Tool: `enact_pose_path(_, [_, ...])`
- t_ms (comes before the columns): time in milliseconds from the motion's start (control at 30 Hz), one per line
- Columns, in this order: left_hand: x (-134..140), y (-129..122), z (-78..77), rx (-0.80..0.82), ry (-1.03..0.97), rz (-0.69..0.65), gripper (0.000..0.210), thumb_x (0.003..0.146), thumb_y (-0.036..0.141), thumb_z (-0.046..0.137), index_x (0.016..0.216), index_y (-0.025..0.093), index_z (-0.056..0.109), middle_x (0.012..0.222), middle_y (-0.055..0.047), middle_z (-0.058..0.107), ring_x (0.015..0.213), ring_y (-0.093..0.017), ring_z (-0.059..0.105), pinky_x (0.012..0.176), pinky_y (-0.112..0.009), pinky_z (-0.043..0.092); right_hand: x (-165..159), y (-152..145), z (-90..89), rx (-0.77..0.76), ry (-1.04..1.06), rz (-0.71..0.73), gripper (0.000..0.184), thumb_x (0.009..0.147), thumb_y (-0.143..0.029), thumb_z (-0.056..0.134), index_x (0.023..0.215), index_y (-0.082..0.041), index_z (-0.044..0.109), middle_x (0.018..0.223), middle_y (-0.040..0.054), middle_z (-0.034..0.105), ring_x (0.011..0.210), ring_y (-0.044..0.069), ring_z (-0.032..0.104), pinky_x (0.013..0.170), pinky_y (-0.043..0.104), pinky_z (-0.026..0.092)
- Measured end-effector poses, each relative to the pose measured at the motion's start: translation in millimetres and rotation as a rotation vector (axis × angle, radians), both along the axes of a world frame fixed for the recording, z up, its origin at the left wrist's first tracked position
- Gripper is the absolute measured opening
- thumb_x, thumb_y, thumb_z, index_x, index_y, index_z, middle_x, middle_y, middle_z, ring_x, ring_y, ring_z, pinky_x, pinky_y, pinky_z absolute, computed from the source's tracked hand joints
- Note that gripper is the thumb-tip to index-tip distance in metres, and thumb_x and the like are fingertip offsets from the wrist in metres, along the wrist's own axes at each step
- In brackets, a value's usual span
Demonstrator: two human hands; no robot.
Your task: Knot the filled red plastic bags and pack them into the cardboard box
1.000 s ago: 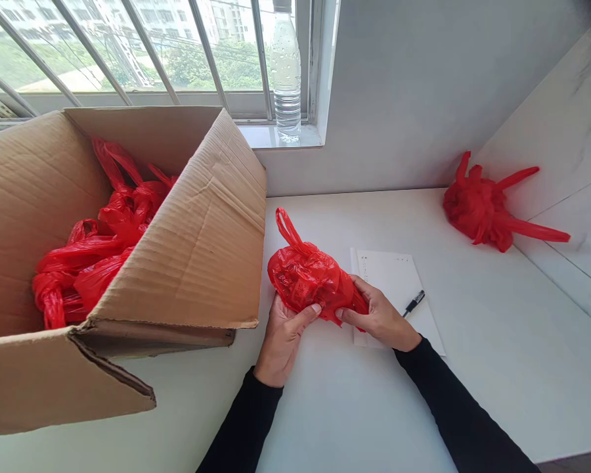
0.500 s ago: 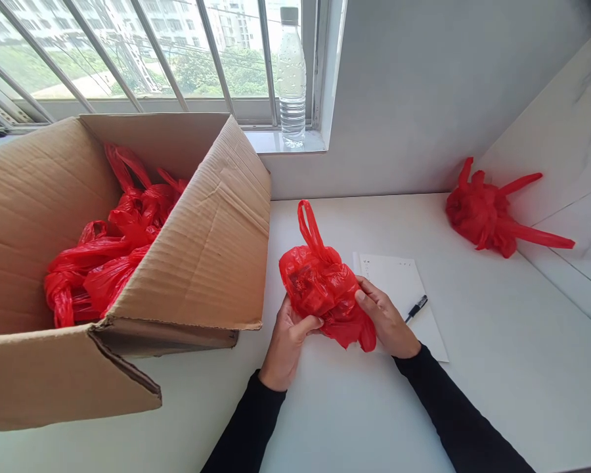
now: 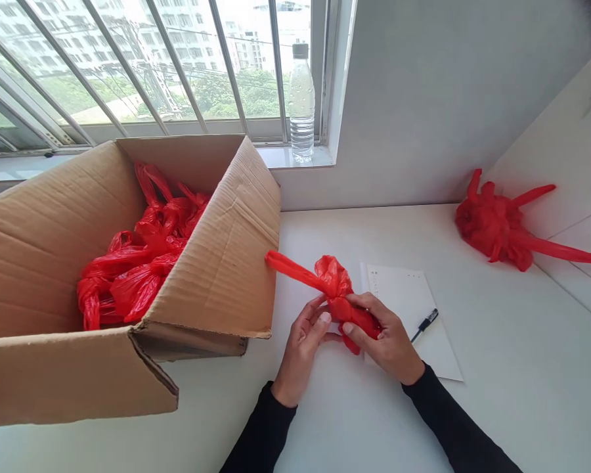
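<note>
Left sleeve [image 3: 259, 430]: plain black, long, smooth cloth tapering toward the wrist
Right sleeve [image 3: 458, 417]: matching black, equally plain, long and close-fitting
Cuffs [image 3: 278, 402]: same black as the sleeves, snug, ending at the wrists
Left hand [image 3: 301, 355]: bare, slim fingers, short thumbnail
Right hand [image 3: 391, 338]: bare beyond the cuff, similarly slim fingers

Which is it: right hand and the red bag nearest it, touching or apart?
Touching. In the head view, the right hand grips the red bag, its thumb lying across it.
</note>
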State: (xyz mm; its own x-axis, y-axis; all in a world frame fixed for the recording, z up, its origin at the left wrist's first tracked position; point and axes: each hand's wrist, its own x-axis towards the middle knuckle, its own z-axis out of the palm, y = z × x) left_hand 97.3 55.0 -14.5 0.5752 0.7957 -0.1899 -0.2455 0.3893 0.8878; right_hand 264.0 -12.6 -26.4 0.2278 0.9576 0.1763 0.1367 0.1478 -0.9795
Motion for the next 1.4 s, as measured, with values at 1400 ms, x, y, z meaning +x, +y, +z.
enact_pose_path(1400, [-8.1, 1.6, 3.9, 0.825, 0.463, 0.127, 0.017, 0.091, 0.025, 0.070, 0.109, 0.027, 0.070, 0.115, -0.004, 0.066, 0.113, -0.021, 0.059, 0.098, -0.036, 0.047, 3.9, 3.0, 5.7, 0.096, -0.418, -0.178, 0.006, 0.094, -0.030, 0.068, 0.100, -0.029, 0.066, 0.094, 0.0008, 0.063, 0.090, 0.023, 0.053, 0.084, 0.041, 0.045])
